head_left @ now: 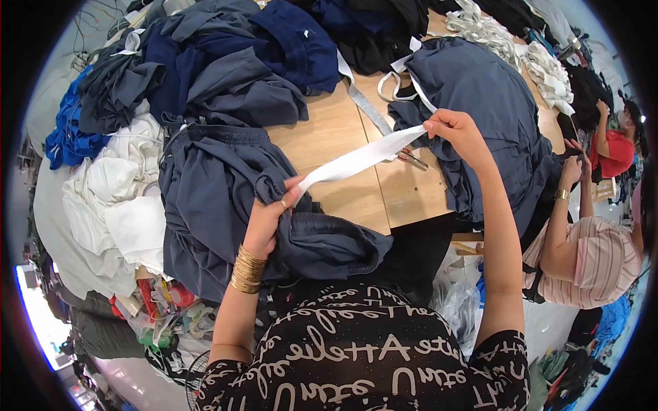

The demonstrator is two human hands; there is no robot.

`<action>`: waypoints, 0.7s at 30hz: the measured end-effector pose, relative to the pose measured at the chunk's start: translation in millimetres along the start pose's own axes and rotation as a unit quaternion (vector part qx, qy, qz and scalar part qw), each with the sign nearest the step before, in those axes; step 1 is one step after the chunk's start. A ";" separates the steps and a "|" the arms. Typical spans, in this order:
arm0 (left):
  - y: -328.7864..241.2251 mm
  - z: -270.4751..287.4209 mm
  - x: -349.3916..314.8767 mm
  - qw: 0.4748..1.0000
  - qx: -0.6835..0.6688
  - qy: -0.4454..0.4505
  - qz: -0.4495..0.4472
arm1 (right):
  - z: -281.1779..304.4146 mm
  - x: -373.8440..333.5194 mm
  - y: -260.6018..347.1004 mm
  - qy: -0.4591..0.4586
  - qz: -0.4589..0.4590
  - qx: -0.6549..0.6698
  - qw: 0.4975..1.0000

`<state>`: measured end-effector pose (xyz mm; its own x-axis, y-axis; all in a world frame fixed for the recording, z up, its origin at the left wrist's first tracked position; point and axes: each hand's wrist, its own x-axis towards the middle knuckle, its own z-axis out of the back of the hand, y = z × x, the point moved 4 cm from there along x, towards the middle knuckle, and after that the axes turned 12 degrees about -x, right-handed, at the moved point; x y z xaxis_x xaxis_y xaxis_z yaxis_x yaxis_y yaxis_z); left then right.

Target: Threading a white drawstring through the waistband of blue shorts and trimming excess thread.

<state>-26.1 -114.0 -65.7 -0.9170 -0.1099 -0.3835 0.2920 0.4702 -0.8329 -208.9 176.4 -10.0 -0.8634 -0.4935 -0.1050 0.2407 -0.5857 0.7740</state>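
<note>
A white strip (363, 156), like a flat band of elastic or cloth, stretches between my hands above the wooden table (343, 205). My left hand (269, 222), with gold bangles at its wrist, is closed on the strip's near end, against the gathered edge of dark grey trousers (212, 178). Higher up at the right, my right hand (454, 133) pinches the strip's far end. Beneath that end lie small scissors (412, 159) with reddish handles, partly covered. The grey garment's gathered opening (336, 250) hangs at the table's front edge, below my left hand.
Dark grey and navy garments (226, 75) heap at the back left, white cloth (113, 192) beside them. Another dark grey pile (480, 103) lies right. A narrow grey strip (367, 106) crosses the table. A person in a striped top (596, 264) works close on the right.
</note>
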 end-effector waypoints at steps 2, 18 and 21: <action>-10.6 -1.6 -3.9 0.996 -0.019 -0.063 -0.055 | -4.0 -2.1 4.3 -0.011 -0.011 -0.063 0.998; 33.7 -80.2 37.9 0.996 0.032 0.079 -0.036 | -103.7 5.4 41.8 0.136 0.193 -0.194 0.952; 31.5 -83.3 35.1 0.997 0.010 0.042 -0.069 | -99.5 1.2 30.6 0.046 0.227 -0.148 0.961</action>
<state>-71.7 -30.1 -72.2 -0.9681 -0.0971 -0.2310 0.1669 0.4380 -0.8834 -158.4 93.9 -48.6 -0.6003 -0.7880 0.1366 0.7109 -0.4475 0.5426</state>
